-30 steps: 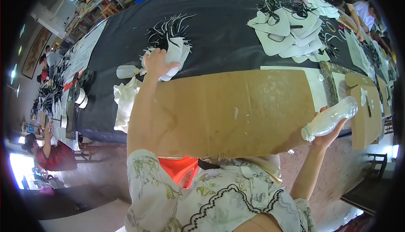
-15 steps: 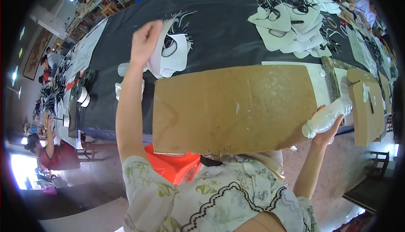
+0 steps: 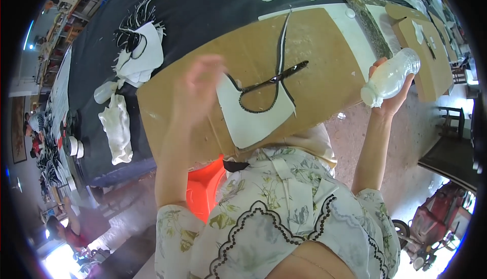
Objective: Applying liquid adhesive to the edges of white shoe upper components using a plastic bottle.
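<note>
A translucent plastic bottle [image 3: 393, 78] with whitish contents is gripped in my right hand [image 3: 393, 101], tilted with its narrow end toward the lower left. My left hand [image 3: 200, 86] is smeared by motion over the cardboard sheet [image 3: 324, 40]; its fingers cannot be made out. Right beside it lies a flat white piece [image 3: 253, 126] with a curved dark trim [image 3: 261, 109] and long black-and-white strips that cross near its top. Whether my left hand touches this piece cannot be told.
To the left, a stack of similar white pieces [image 3: 144, 58] lies on the black-covered table [image 3: 203, 10], near another bottle [image 3: 105, 92] and a crumpled white cloth [image 3: 116, 129]. An open cardboard box [image 3: 418, 50] stands at right. An orange-red plastic stool [image 3: 203, 187] is below the cardboard.
My left hand has come from the stack toward me, and one white trimmed piece now lies on the cardboard. My right hand still holds the bottle. The view has shifted.
</note>
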The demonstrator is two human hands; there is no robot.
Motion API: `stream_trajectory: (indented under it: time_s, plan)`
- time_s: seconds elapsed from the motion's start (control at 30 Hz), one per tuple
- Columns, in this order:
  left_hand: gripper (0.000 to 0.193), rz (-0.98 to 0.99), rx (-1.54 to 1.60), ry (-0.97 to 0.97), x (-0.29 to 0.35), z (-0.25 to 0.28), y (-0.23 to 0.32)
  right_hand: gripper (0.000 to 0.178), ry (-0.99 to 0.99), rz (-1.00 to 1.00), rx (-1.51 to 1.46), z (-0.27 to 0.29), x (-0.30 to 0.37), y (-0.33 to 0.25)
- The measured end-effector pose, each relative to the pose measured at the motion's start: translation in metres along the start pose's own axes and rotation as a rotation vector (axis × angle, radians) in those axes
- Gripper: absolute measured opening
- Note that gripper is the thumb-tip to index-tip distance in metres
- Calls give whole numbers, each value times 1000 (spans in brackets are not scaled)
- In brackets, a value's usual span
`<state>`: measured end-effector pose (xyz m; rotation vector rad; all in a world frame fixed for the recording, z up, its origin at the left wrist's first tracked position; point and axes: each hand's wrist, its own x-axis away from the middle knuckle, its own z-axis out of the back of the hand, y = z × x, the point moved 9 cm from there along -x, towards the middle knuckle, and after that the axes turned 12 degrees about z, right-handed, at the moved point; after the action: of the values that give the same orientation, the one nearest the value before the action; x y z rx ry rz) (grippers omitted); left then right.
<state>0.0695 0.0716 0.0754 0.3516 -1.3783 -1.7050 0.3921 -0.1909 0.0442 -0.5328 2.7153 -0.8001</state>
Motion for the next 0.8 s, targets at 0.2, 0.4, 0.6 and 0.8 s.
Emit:
stream_trajectory:
  time_s: [0.2,0.4,0.6,0.8]
  plan:
    - [54,-331,-924,416,-6,4,-46,60,79,-66,114,-7,9,42]
    - [43,1,-228,159,-14,-2,-77,54,57,-349,-37,-76,27,120]
    - [15,-129,579,73,17,-9,-8,50,-27,-123,95,-118,18,123]
    - [16,-169,849,22,24,-21,14,47,-93,278,296,-171,21,83]
